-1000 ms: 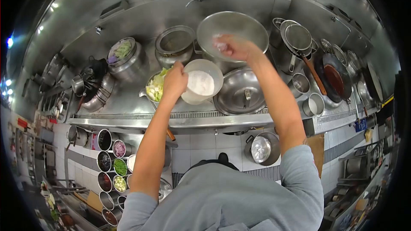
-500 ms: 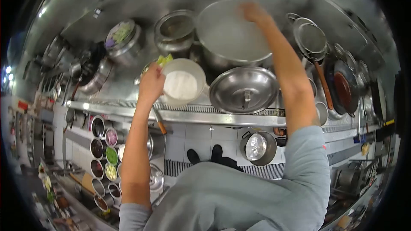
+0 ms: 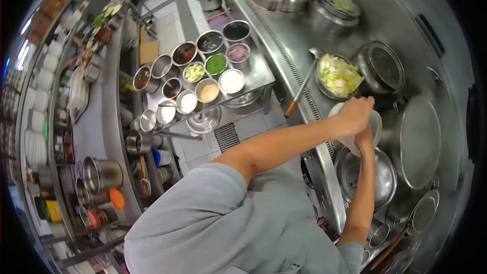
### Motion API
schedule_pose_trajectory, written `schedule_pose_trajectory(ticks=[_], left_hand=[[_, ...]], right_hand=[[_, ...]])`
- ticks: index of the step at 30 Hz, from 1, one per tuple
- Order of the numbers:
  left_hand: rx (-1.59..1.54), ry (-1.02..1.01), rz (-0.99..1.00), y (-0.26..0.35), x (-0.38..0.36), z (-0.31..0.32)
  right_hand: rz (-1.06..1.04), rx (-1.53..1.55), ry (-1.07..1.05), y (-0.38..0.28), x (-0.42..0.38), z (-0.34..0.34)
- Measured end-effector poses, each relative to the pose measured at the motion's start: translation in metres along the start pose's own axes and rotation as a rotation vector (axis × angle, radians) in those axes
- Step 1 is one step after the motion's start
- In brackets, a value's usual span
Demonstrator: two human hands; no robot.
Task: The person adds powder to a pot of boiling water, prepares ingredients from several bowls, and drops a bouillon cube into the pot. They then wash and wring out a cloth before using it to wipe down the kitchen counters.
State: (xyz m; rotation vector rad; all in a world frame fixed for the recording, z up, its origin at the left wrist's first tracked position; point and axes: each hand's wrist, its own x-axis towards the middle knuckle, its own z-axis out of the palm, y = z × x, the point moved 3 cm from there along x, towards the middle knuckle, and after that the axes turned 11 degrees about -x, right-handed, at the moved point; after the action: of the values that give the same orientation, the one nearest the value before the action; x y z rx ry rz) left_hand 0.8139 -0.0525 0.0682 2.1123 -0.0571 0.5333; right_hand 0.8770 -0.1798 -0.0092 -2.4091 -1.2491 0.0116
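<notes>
White tub (image 3: 374, 122): right of frame, gripped by left hand (image 3: 354, 114) fingers and right hand (image 3: 364, 139) fingers, beside cabbage bowl (image 3: 337, 75) on worktop (image 3: 299, 30).

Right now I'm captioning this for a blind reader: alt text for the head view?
Both hands, left hand and right hand, hold a white tub over a steel kitchen counter, beside a bowl of chopped cabbage and a pot lid.

I see a round white plastic tub (image 3: 374, 128) at about three o'clock, mostly hidden, held tilted above the steel counter (image 3: 304, 35), just beside a large upturned steel lid (image 3: 366, 175).
</notes>
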Motion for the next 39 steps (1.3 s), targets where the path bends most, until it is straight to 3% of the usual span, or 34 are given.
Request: schedule_pose_trajectory(ticks=[2, 4, 6, 9, 10, 11, 13, 16, 19, 20, 22, 25, 27, 29, 30, 31, 33, 36, 39], left_hand=[[-0.005, 0.002, -0.054, -0.005, -0.009, -0.004], [-0.080, 0.006, -0.130, -0.015, -0.022, -0.017], [-0.127, 0.031, -0.188, -0.027, -0.031, -0.027], [-0.136, 0.097, -0.248, -0.057, -0.057, -0.043], [-0.135, 0.126, -0.246, -0.063, -0.071, -0.054], [-0.133, 0.158, -0.244, -0.066, -0.084, -0.069], [-0.131, 0.176, -0.262, -0.062, -0.115, -0.113], [-0.084, 0.287, -0.506, -0.055, -0.171, -0.188], [0.041, 0.483, -0.549, -0.055, -0.244, -0.281], [0.067, 0.603, -0.551, -0.052, -0.272, -0.313], [0.185, 0.816, -0.563, -0.042, -0.323, -0.378], [0.439, 1.075, -0.541, -0.049, -0.405, -0.469], [0.416, 1.343, -0.591, -0.059, -0.456, -0.518], [0.584, 1.528, -0.619, -0.097, -0.526, -0.569], [0.453, 1.619, -0.713, -0.114, -0.561, -0.591], [0.336, 1.712, -0.638, -0.131, -0.594, -0.610], [0.152, 1.910, -0.587, -0.170, -0.668, -0.648], [0.142, 2.190, -0.629, -0.213, -0.769, -0.685], [0.073, 2.362, -0.716, -0.228, -0.822, -0.690]], right_hand=[[0.061, 0.077, 0.035, 0.015, 0.002, 0.027], [0.222, 0.184, -0.072, 0.005, 0.001, 0.023], [0.464, 0.319, -0.314, -0.006, 0.002, -0.031], [0.586, 0.530, -0.065, 0.004, -0.026, -0.152], [0.524, 0.294, 0.138, 0.037, -0.044, -0.193], [0.601, 0.165, 0.036, 0.067, -0.046, -0.239], [0.583, 0.148, 0.024, 0.152, -0.058, -0.298], [0.661, -0.051, -0.118, 0.253, -0.073, -0.361], [0.715, -0.554, -0.034, 0.274, -0.082, -0.391], [0.622, -0.683, 0.027, 0.260, -0.081, -0.387], [0.234, -1.045, 0.324, 0.191, -0.077, -0.368], [0.236, -0.742, 0.490, 0.116, -0.068, -0.304], [0.196, -0.411, 0.395, 0.153, -0.065, -0.246], [0.272, -0.295, 0.288, -0.009, -0.045, -0.158], [0.189, -0.102, 0.248, -0.055, -0.032, -0.109], [0.165, 0.180, 0.093, -0.100, -0.018, -0.063], [0.373, 0.142, -0.024, -0.180, -0.004, 0.035], [0.093, 0.264, -0.229, -0.276, 0.022, 0.165], [-0.140, 0.276, -0.341, -0.390, 0.054, 0.232]])
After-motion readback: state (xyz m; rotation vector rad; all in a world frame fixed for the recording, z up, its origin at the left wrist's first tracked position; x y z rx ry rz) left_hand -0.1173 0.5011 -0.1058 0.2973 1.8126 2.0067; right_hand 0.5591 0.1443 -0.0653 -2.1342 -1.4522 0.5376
